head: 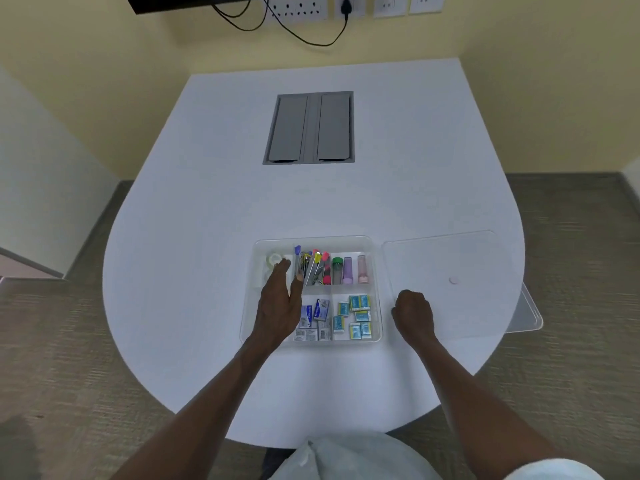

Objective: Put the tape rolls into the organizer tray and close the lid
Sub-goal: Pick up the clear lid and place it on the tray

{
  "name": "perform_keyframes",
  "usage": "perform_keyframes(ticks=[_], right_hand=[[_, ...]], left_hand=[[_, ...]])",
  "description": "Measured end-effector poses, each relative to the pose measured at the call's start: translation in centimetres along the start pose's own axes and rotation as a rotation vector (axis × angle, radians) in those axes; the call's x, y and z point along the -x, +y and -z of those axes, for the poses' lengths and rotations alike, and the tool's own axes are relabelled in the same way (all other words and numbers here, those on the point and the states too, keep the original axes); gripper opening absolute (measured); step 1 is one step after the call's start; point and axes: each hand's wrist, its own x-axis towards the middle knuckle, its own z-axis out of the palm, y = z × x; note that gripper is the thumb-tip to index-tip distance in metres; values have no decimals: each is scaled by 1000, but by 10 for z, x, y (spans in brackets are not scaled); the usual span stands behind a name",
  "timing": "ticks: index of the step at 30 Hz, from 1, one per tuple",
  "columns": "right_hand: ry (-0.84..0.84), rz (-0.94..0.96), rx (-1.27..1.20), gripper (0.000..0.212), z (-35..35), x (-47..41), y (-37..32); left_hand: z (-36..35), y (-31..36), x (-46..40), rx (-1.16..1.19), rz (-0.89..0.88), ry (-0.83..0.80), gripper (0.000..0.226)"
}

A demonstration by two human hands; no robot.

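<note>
A clear plastic organizer tray (375, 258) sits on the white table near its front edge. Clear tape rolls (273, 260) lie in its left compartment. My left hand (280, 303) reaches over that compartment, fingers straight and apart, fingertips beside the rolls and holding nothing. My right hand (414, 313) rests as a closed fist on the table just right of the tray, on the near left corner of the clear lid (450, 278). The lid lies flat to the right of the tray, overhanging the table's right edge.
The tray's other compartments hold pens and highlighters (313, 266), small tubes (348, 270), and small boxes (356, 315). A grey cable hatch (310, 128) is set in the table (207, 202) further back. Wall sockets and cables are beyond.
</note>
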Motion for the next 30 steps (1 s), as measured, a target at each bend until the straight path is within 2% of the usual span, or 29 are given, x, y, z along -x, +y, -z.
perform_keyframes(ticks=[3, 6, 10, 17, 21, 25, 30], right_hand=[[-48, -44, -33, 14, 4, 2, -3], [47, -19, 17, 4, 4, 7, -1], [120, -59, 98, 14, 7, 12, 2], [298, -131, 178, 32, 54, 10, -19], [430, -80, 171, 26, 87, 6, -38], [530, -6, 42, 24, 117, 4, -71], [662, 194, -140, 33, 159, 15, -122]], left_hand=[[-2, 5, 2, -23, -15, -17, 51], [-2, 12, -1, -32, -38, -32, 51], [-1, 23, -6, -26, -77, -46, 49], [-4, 40, -16, 14, -108, -88, 51], [-1, 46, -20, 37, -148, -109, 51], [5, 47, -30, 51, -168, -115, 49], [22, 51, -51, 108, -136, -113, 47]])
